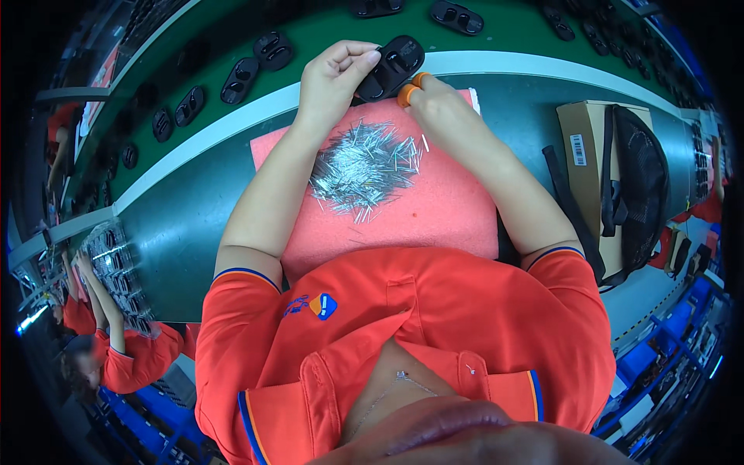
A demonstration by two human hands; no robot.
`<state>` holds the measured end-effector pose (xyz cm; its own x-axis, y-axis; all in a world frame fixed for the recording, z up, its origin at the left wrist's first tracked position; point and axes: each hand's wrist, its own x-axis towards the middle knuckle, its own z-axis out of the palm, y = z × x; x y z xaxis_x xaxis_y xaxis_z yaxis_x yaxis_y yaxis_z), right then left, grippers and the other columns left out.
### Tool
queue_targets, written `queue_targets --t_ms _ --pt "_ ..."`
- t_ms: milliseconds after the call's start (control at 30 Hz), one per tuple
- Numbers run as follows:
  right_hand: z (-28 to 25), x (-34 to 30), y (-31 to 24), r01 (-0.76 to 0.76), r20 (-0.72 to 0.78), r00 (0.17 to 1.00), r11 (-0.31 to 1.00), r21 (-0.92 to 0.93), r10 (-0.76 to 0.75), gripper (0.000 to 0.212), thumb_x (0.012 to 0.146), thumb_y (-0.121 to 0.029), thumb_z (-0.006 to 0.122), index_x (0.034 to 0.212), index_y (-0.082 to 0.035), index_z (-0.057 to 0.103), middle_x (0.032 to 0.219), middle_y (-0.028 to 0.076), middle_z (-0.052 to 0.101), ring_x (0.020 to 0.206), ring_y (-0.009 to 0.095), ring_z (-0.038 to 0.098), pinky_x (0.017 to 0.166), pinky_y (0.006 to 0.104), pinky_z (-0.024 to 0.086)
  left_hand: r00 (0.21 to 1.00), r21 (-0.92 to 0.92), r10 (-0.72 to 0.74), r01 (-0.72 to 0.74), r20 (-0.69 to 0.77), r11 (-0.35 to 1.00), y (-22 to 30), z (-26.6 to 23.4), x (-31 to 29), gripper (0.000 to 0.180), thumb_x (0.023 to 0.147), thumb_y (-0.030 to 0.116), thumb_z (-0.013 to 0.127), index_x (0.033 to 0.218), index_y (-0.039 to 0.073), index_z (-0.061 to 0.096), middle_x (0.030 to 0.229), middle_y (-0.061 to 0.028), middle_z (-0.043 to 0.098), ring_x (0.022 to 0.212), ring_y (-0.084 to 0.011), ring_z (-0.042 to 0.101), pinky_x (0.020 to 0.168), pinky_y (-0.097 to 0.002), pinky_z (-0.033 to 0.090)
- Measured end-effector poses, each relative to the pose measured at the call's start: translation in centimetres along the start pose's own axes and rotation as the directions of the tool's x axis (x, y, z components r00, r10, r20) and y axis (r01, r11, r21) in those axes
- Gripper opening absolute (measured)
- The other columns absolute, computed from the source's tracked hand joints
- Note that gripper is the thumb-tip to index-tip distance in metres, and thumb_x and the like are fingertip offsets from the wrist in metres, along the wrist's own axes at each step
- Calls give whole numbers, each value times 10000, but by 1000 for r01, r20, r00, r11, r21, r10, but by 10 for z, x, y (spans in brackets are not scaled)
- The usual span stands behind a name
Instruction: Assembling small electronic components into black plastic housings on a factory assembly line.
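Pins [364, 172] lie heaped on the pink foam mat [457, 209] within easy reach, while at its far edge the left hand [337, 76] pinches a black oval casing [393, 67], the right hand's [443, 112] grip being unclear.

Dark green table [186, 232] | pink mat [453, 209], center, bears heaped silvery pins [360, 167] | cardboard box [585, 178] stands right, black bag [643, 178] against it | stacked trays [116, 267], left

Cardboard box [590, 182]: at the right of the counter [182, 240], white label on one side.
Black bag [645, 178]: against the box, with straps.
Co-worker [143, 363]: far left, red shirt.
Blue bins [639, 360]: lower right (details too small to tell).
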<state>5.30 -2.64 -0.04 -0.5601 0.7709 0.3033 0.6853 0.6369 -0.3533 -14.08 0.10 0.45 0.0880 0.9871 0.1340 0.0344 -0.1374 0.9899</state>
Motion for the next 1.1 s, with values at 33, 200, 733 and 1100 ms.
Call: queue_targets --t_ms 33,200,733,1100 --pt "-1 1 0 -6 31 999 1000 -20 6 127 777 5 604 895 51 599 851 209 576 792 349 622 697 400 513 1000 0 3 -3 4 1000 -1 1 0 192 897 158 662 1017 7 668 848 -25 688 762 -44 610 670 -195 486" --pt "0 2 11 -32 28 999 995 97 30 152 827 19 558 971 34 604 906 224 594 822 362 621 730 396 512 999 76 37 -35 -21 996 2 9 -3 182 886 144 672 1002 4 678 840 -32 693 763 -53 622 682 -207 497" --pt "-14 9 12 -194 -115 856 520 832 504 260 906 -174 650 1108 -12 642 1010 15 649 890 58 572 808 206 449 910 476 384 -411 159 778 20 20 -8 134 827 142 706 925 51 699 852 -53 695 712 -169 660 628 -274 513" --pt "-15 11 15 -199 -13 880 392 898 474 260 917 -182 641 1111 -10 643 985 12 642 894 61 569 808 207 452 914 504 370 -400 163 766 22 20 -10 129 823 147 708 906 49 698 847 -50 693 715 -179 662 627 -284 520"
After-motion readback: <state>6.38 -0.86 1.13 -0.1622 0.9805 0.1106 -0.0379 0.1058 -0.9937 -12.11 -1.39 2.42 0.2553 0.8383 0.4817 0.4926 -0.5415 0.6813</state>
